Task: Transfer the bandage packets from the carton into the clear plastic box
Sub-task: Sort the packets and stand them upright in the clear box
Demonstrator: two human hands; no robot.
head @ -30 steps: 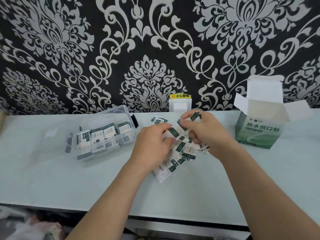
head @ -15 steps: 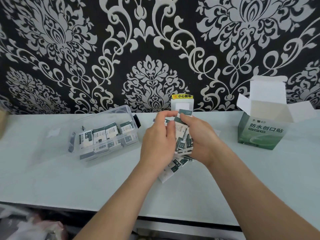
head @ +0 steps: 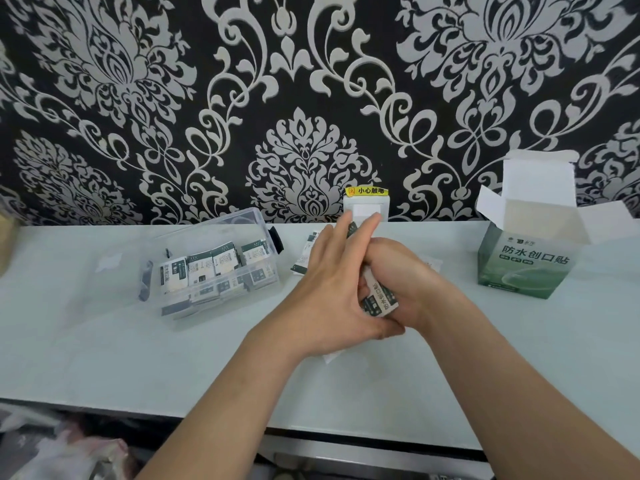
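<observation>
Right hand (head: 408,282) grips bandage packets (head: 379,299); left hand (head: 329,289), fingers straight, presses them, likely squaring stack for clear plastic box (head: 242,215), left.

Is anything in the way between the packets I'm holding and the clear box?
Nothing tall. The right hand grips the packet stack, left hand pressed against it; between it and the clear plastic box only a few loose packets lie flat on the table, likely easy to pass over.

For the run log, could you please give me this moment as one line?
left hand: flat against packet stack | right hand: grips packet stack | clear box: holds packets | carton: flaps open
</observation>
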